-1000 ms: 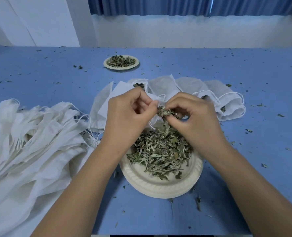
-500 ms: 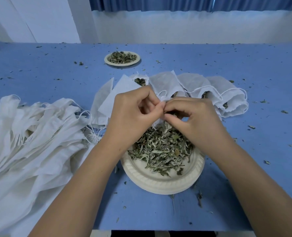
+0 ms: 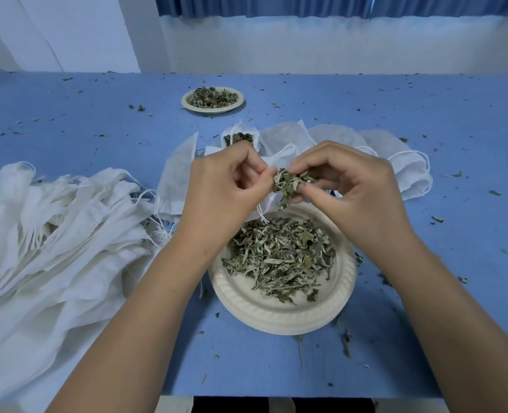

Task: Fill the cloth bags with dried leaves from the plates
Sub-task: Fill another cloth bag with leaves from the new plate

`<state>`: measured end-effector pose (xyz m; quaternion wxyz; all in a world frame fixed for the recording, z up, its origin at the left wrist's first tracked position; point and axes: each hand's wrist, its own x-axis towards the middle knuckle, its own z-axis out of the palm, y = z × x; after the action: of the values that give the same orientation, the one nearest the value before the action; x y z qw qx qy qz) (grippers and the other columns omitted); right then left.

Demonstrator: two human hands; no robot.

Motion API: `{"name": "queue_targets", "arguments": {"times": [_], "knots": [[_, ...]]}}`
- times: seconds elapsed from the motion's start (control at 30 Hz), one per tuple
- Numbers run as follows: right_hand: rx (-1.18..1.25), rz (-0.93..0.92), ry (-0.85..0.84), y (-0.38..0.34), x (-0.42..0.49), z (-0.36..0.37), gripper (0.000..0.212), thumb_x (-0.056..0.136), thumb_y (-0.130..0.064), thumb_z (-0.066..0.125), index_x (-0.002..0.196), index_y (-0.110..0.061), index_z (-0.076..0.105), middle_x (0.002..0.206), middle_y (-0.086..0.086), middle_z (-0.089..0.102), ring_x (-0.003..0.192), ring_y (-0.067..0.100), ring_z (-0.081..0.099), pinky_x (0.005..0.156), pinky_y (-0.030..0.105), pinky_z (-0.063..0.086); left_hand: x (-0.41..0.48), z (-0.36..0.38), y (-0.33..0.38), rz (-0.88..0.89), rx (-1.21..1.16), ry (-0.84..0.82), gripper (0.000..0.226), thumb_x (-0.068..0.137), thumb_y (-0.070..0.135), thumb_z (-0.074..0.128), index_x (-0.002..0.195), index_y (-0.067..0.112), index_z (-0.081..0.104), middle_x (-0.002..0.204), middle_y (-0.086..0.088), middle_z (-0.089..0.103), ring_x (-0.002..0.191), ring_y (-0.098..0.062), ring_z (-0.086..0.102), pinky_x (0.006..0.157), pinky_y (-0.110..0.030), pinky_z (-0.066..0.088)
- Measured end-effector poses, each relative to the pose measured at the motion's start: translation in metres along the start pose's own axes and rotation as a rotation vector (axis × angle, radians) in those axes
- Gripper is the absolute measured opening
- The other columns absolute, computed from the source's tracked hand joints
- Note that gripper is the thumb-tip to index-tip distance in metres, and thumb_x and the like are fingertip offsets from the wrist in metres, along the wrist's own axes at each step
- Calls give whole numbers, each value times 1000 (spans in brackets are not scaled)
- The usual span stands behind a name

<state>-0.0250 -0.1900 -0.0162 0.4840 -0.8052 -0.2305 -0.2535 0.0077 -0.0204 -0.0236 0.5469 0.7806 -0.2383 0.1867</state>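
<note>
A cream paper plate [image 3: 279,318] heaped with dried green leaves [image 3: 279,257] sits in front of me on the blue table. Above its far rim my left hand [image 3: 223,192] grips the mouth of a small white cloth bag [image 3: 272,166], mostly hidden behind the fingers. My right hand [image 3: 345,186] pinches a clump of dried leaves [image 3: 291,181] right at the left fingertips. Behind the hands lie several white bags [image 3: 401,165], some with leaves inside, one standing open [image 3: 241,138].
A large pile of empty white cloth bags [image 3: 53,239] with drawstrings covers the table's left side. A second plate of leaves [image 3: 212,99] stands farther back. Leaf crumbs are scattered over the blue table [image 3: 455,120]. The table's front edge runs just below my forearms.
My right hand has lifted a fresh clump of leaves to the bag mouth; half a second ago its fingers were closed there with no leaves showing. The view has tilted slightly.
</note>
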Motion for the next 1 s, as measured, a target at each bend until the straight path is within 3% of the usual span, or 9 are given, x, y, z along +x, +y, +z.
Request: {"name": "queue_targets", "arguments": {"times": [0.1, 0.2, 0.33, 0.47, 0.57, 0.67, 0.77, 0.9, 1.0], "knots": [[4, 19, 100, 0, -2, 2, 19, 81, 3, 69, 92, -12, 69, 83, 4, 68, 57, 11, 67, 59, 24, 56, -2, 1, 1, 45, 15, -28, 13, 85, 4, 70, 74, 6, 63, 62, 4, 60, 56, -2, 53, 55, -13, 43], [-115, -1, 160, 2, -3, 6, 15, 79, 1, 71, 89, -10, 74, 76, -3, 69, 54, 4, 62, 54, 16, 51, -3, 3, 3, 105, 26, -38, 12, 85, 4, 70, 75, 4, 64, 63, 0, 61, 57, -7, 56, 56, -19, 47], [-376, -13, -19, 4, -2, 9, 15, 79, 2, 69, 87, -8, 77, 76, 0, 72, 62, 10, 60, 63, 12, 43, -4, 6, 3, 148, 60, -98, 11, 85, 2, 71, 76, 1, 65, 63, -5, 63, 56, -16, 60, 55, -26, 50], [-148, 103, -180, 2, 2, -3, 17, 88, -15, 64, 102, -23, 69, 98, -6, 68, 86, 13, 63, 72, 29, 53, -1, 4, 1, 88, 61, 1, 11, 87, 5, 70, 77, 1, 66, 63, -2, 62, 56, -9, 56, 55, -19, 46], [-92, 106, -220, 1, 3, -8, 40, 78, -16, 78, 114, -19, 62, 111, -5, 58, 88, 13, 60, 72, 28, 55, 1, 1, 0, 68, 63, 62, 12, 88, 6, 69, 77, 2, 65, 63, -2, 62, 55, -8, 55, 55, -16, 46], [-127, -4, -130, 0, 2, -4, 29, 76, 1, 76, 101, -4, 64, 102, 5, 60, 83, 14, 62, 71, 26, 55, 0, 1, 0, 76, 73, 41, 13, 87, 6, 69, 76, 2, 65, 63, -2, 61, 55, -10, 55, 56, -17, 46], [-148, -93, -17, -1, 0, 0, 11, 79, 7, 69, 87, 0, 68, 86, 8, 66, 75, 13, 64, 67, 26, 54, 0, 2, 1, 88, 93, 18, 12, 87, 5, 70, 76, 3, 64, 63, 2, 61, 57, -6, 54, 57, -15, 44], [-221, -75, 121, 1, -3, 6, 8, 78, 5, 71, 81, -2, 72, 75, 3, 68, 63, 10, 61, 58, 21, 50, -2, 2, 3, 158, 86, -23, 12, 87, 6, 70, 77, 4, 65, 64, 2, 61, 57, -11, 59, 56, -22, 49], [-377, -76, 48, 3, -4, 11, 11, 75, 5, 70, 72, -6, 72, 70, -9, 62, 58, 6, 54, 58, 11, 42, -5, 5, 4, 218, 83, -56, 12, 87, 3, 70, 77, 0, 65, 64, -4, 62, 58, -15, 59, 56, -26, 50]]}}
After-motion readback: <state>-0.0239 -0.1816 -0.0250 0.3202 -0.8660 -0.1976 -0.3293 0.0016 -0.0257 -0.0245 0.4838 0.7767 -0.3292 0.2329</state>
